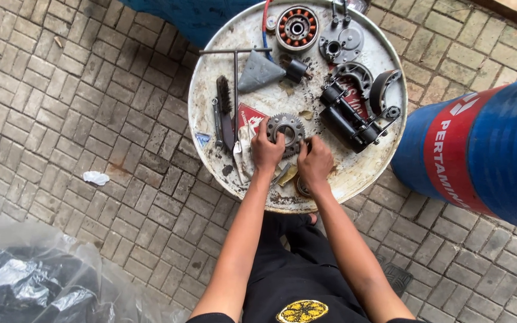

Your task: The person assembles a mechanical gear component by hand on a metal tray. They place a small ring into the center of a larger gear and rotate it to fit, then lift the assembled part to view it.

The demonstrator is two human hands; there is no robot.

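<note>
Both hands, the left hand [266,151] and right hand [314,162], are clamped on the toothed gear [285,130] lying on the drum-top counter [207,90] beside a rag [245,154], where greasy fingers could slip against the teeth.
</note>
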